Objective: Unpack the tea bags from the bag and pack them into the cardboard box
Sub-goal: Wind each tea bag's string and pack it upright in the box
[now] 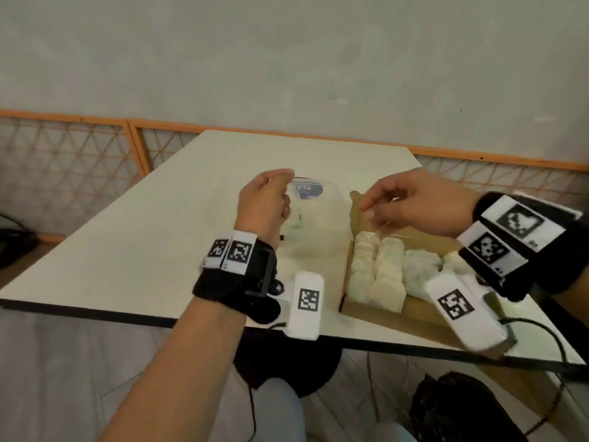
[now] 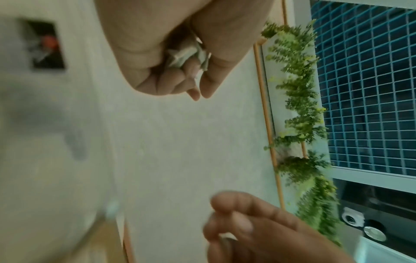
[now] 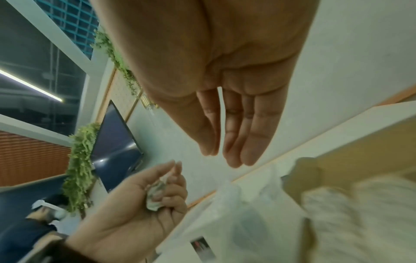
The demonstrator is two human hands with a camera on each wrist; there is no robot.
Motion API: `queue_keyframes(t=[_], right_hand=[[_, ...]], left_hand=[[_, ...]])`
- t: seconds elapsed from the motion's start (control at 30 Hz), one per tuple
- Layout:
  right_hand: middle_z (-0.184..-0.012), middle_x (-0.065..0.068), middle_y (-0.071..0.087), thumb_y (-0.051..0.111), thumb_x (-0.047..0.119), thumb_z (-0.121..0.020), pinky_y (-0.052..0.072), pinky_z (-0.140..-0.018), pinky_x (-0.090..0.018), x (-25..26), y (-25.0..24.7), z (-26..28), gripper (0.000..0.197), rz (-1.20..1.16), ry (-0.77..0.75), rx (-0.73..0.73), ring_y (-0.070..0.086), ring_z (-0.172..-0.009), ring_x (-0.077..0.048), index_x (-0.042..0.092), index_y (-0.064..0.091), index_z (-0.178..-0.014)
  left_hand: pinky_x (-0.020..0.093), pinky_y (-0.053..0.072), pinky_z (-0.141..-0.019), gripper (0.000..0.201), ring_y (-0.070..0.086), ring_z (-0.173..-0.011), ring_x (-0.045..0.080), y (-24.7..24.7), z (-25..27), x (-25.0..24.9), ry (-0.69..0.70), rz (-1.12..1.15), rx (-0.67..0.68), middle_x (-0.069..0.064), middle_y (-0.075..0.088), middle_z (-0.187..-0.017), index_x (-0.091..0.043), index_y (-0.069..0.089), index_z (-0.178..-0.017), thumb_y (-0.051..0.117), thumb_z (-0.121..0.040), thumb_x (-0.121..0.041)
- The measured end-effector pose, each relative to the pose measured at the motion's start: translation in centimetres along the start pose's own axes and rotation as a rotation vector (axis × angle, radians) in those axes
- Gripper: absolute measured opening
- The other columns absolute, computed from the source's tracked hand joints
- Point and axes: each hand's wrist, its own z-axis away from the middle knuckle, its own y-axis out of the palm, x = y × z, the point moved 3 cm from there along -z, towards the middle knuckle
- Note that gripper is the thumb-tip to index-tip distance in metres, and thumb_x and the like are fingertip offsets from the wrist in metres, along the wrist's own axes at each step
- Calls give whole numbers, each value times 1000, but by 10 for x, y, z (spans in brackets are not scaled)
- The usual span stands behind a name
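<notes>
My left hand (image 1: 271, 199) hovers over the clear plastic bag (image 1: 318, 205) with its fingers curled round a small crumpled whitish tea bag (image 2: 186, 55), which also shows in the right wrist view (image 3: 155, 194). To the right lies the open cardboard box (image 1: 417, 309), holding rows of pale tea bags (image 1: 382, 269). My right hand (image 1: 369, 208) hangs over the far end of the box, above some loose strings. Its fingers (image 3: 247, 138) are straight and close together, with nothing between them.
The white table (image 1: 159, 250) ends in a dark front edge just before my wrists. An orange lattice fence (image 1: 79, 148) runs behind it. A black bag (image 1: 462, 406) sits on the floor at the lower right, with a cable near the box.
</notes>
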Motion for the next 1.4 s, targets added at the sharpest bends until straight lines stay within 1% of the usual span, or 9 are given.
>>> queue_keyframes(t=[0.2,0.33,0.47,0.77,0.87,0.97,1.0,1.17,1.4], right_hand=[[-92,-3,63,66,8,-81,55,-83,-34,37,56,-76,20,221,-66,86,64,-89,-22,12,65,-101],[-126,-1,56,65,35,-84,44,-96,-32,45,95,-117,51,623,-156,145,54,-113,-22,15,51,-128],[-115,-11,64,58,44,-86,49,-85,-34,34,111,-139,52,793,-73,194,60,-104,-28,6,57,-122],[-111,-9,62,65,26,-82,43,-77,-28,20,113,-134,39,759,-67,194,59,-100,-25,8,56,-115],[-116,-5,60,67,29,-81,45,-87,-30,16,103,-129,47,626,-64,204,57,-101,-21,14,53,-123],[-123,-1,56,65,37,-83,41,-92,-27,11,83,-127,49,551,-12,104,53,-111,-19,18,52,-127],[-126,0,55,64,36,-84,39,-91,-26,9,77,-126,48,551,9,73,52,-114,-18,18,52,-128],[-129,-4,53,70,23,-80,38,-83,-23,1,71,-124,52,633,53,50,52,-115,-21,13,51,-127],[-137,-5,44,70,21,-79,35,-77,-23,-2,74,-114,74,638,24,102,48,-119,-22,13,32,-141]], left_hand=[[18,31,-50,25,37,-52,10,-48,-51,-9,-219,-6,-200,2,44,-70,-10,54,-79,39,-95,1],[23,42,-57,33,45,-61,12,-49,-65,-1,-297,-176,-170,1,44,-73,-8,52,-127,38,-97,-2],[28,46,-65,20,49,-60,15,-50,-71,0,-422,-328,-123,8,45,-71,-3,44,-77,36,-95,4],[13,21,-32,41,31,-27,8,-32,-69,4,-520,-745,174,0,41,-44,-12,40,-61,57,-94,-27],[21,38,-45,34,48,-52,16,-23,-66,5,-365,-1044,220,8,50,-64,-11,50,-68,59,-91,-34],[32,48,-77,44,63,-99,30,-22,-66,3,-307,-1176,180,19,64,-114,0,61,-112,61,-89,-37],[31,44,-72,42,63,-91,29,-21,-67,3,-309,-1165,177,20,63,-118,0,61,-113,62,-88,-34],[19,24,-43,26,30,-44,17,-21,-74,11,-376,-890,191,8,45,-56,-9,41,-58,51,-81,-2],[16,17,-36,25,21,-33,8,-14,-69,11,-545,-637,293,-2,38,-43,-12,48,-68,60,-82,-29]])
